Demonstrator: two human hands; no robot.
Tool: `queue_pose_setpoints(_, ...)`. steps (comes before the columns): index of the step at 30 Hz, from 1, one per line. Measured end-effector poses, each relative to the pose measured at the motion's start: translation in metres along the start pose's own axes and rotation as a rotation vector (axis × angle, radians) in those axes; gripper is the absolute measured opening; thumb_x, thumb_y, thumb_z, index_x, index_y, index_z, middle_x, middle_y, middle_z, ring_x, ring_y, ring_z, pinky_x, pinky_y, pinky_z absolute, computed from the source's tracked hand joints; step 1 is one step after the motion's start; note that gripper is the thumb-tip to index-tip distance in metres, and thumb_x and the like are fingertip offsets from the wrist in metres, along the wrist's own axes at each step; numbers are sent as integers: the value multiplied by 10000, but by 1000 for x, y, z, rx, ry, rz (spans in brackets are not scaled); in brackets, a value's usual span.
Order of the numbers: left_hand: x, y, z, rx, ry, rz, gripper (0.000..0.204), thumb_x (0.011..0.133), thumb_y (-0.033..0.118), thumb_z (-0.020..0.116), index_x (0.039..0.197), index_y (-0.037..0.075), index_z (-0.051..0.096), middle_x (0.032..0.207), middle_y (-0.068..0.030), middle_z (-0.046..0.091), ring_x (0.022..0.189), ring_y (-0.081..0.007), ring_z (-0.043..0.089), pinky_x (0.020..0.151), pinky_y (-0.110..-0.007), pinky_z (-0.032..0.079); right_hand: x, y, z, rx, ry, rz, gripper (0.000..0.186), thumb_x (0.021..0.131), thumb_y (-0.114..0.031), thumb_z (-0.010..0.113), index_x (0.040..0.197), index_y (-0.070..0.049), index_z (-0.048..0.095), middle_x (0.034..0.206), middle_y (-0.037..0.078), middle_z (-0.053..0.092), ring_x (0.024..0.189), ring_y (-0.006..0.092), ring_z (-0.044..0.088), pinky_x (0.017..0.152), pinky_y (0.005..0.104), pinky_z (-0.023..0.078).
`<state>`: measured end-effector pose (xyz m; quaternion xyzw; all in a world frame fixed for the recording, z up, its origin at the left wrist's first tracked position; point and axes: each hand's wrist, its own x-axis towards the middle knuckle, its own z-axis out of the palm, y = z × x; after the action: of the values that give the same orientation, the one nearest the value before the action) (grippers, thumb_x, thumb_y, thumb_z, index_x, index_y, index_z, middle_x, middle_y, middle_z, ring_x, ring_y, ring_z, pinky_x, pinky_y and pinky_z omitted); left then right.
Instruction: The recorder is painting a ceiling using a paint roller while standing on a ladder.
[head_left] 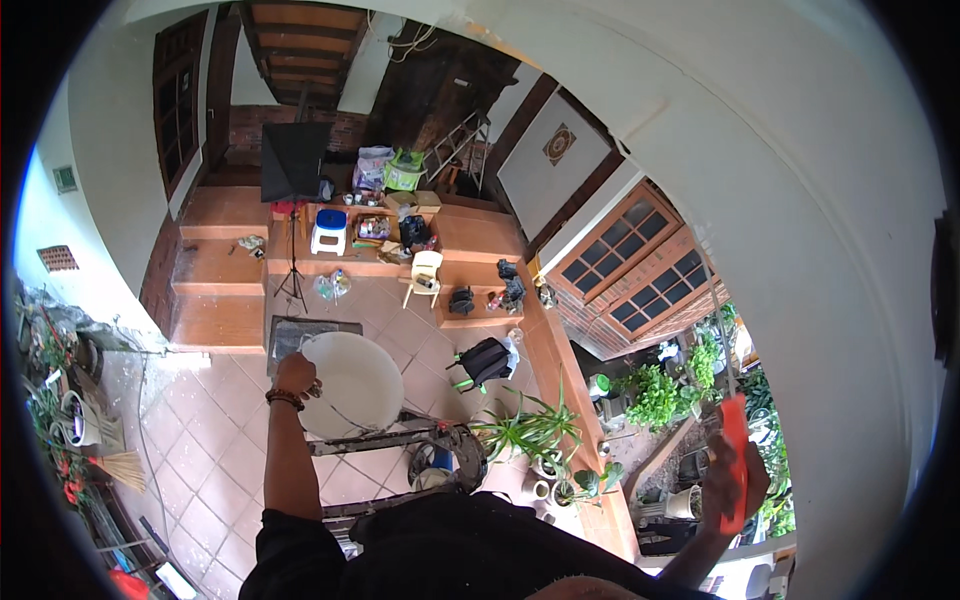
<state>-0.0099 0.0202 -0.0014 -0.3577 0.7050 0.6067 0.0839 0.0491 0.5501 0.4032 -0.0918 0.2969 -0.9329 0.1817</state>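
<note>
Below me on the left, my left hand (296,378), with a beaded bracelet at its wrist, is closed at the rim of a large round white bucket (352,375). A thin curved wire, like a bucket handle, runs from near its fingers across the bucket's near side. The inside of the bucket looks pale. At the far right, my right hand (735,480) is wrapped round the orange-red handle of a tool (735,465). From that handle a long thin grey strip reaches up along the white wall (800,280). Its exact kind cannot be made out.
A dark worn frame (380,435) lies under the bucket's near edge, high above the tiled floor (215,430). Potted plants (530,430), a black bag (485,360) on a green-legged stool, a cream chair (424,275), a tripod softbox (294,165) and orange steps (222,265) stand below.
</note>
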Motion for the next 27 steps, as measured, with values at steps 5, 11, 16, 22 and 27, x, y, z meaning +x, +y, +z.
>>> queue_pose_setpoints(5,3,-9,-4,-12,31,-22,255,839,64,401,734,-49,604,705,-148,685,481,-238,646,344,-339,491,-21,6,-2,-23,34,-25,521,1009,-249,316,1428,-3,128,937,176,428,524,182,487,336,285,445)
queue_pose_setpoints(11,-4,3,-1,27,9,11,246,847,78,409,769,-58,599,713,-155,683,508,-252,659,379,-345,522,95,14,-22,-88,-58,30,456,1007,-224,353,1363,38,242,937,156,459,539,155,492,331,244,418)
queue_pose_setpoints(16,0,-3,-2,37,-20,6,251,856,102,428,797,-72,599,736,-167,683,548,-269,672,391,-350,533,227,32,-2,-269,-252,95,400,1004,-177,390,1324,50,311,935,166,515,576,123,518,361,201,448)
queue_pose_setpoints(22,11,-7,2,18,-2,7,286,852,91,426,670,-10,621,671,-104,691,443,-216,634,340,-330,491,295,43,21,-246,-257,149,408,993,-182,435,1307,54,323,908,137,525,568,116,524,382,184,471)
queue_pose_setpoints(27,-1,-7,-3,-33,13,-30,257,858,101,430,730,-37,604,709,-135,687,489,-240,650,369,-344,512,219,48,2,-333,-93,18,424,985,-159,437,1332,45,307,860,131,529,508,117,501,343,195,428)
